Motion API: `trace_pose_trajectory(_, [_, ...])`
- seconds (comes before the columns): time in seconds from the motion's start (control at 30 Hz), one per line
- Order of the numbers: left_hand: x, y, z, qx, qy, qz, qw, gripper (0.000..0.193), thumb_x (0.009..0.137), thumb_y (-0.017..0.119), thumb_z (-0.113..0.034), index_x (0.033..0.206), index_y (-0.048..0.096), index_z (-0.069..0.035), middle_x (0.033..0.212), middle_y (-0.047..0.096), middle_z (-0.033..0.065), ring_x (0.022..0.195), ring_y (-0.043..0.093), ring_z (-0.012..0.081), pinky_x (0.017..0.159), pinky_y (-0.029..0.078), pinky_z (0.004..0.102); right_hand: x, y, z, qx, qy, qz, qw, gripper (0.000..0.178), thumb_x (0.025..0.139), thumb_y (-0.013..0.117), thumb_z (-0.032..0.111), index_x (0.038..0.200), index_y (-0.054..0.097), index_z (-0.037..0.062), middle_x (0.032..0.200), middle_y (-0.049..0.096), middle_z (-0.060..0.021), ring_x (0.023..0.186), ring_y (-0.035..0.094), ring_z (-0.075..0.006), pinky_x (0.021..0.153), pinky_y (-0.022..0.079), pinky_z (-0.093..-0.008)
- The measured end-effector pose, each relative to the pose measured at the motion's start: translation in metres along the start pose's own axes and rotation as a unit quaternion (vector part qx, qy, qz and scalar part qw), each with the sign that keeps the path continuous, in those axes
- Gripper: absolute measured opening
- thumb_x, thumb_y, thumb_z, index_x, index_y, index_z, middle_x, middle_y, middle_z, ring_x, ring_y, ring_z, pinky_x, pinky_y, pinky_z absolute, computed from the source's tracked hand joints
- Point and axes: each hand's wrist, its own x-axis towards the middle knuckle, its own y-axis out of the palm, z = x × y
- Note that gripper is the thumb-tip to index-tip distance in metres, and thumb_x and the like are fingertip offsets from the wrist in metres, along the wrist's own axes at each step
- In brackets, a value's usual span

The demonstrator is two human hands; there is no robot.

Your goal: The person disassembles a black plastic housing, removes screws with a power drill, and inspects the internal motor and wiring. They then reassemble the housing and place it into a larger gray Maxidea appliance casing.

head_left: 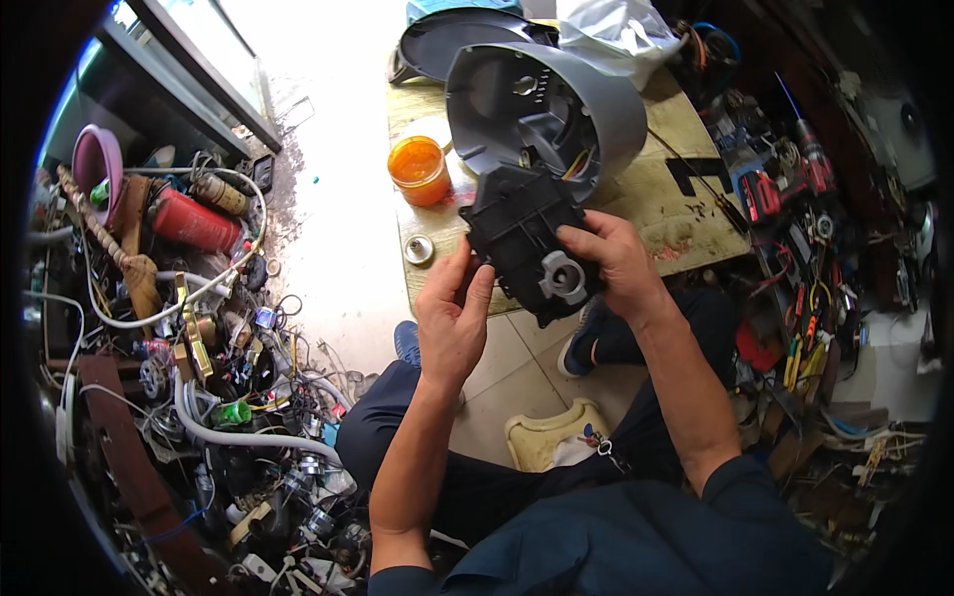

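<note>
L hand (452,323) + R hand (626,263) gripping blk housing (515,223), opp. sides, both part-curled.

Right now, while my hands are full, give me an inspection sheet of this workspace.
Surface: worn yellowish table, stained, bearing an orange jar and grey shell.
Job's things: black housing with a grey fitting, held in front of the shell's opening.
Clutter: dense parts heap at left; tools at right, including a red power tool.
Hands: left hand and right hand both grip the housing.
Cables: coloured wires inside the shell; grey hose across the heap.
Surroundings: tiled floor, cream stool.
</note>
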Motion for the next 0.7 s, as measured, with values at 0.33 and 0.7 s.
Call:
trace_pose_trajectory(0.33, [-0.002,0.002,0.013,-0.286,-0.217,0.002,0.933,0.03,0.111,0.062,-0.019,0.136,0.063,-0.002,0.117,0.073,0.0043,0.102,0.07,0.0118,0.089,0.058,0.027,0.003,-0.006,-0.006,0.026,0.001,0.01,1.0,0.032,0.099,0.075,0.019,0.121,0.07,-0.0033,0.106,0.077,-0.007,0.088,0.073,-0.0114,0.08,0.061,-0.0262])
trace_pose_trajectory(0.7, [-0.002,0.015,0.023,-0.444,-0.244,0.078,0.859,0.039,0.114,0.054,-0.033,0.148,0.051,-0.014,0.133,0.069,0.0013,0.116,0.068,0.0151,0.097,0.056,0.0367,0.005,-0.018,-0.003,0.041,0.026,0.028,0.998,0.028,0.101,0.073,0.017,0.121,0.07,-0.002,0.105,0.077,-0.0061,0.088,0.074,-0.012,0.08,0.061,-0.0267])
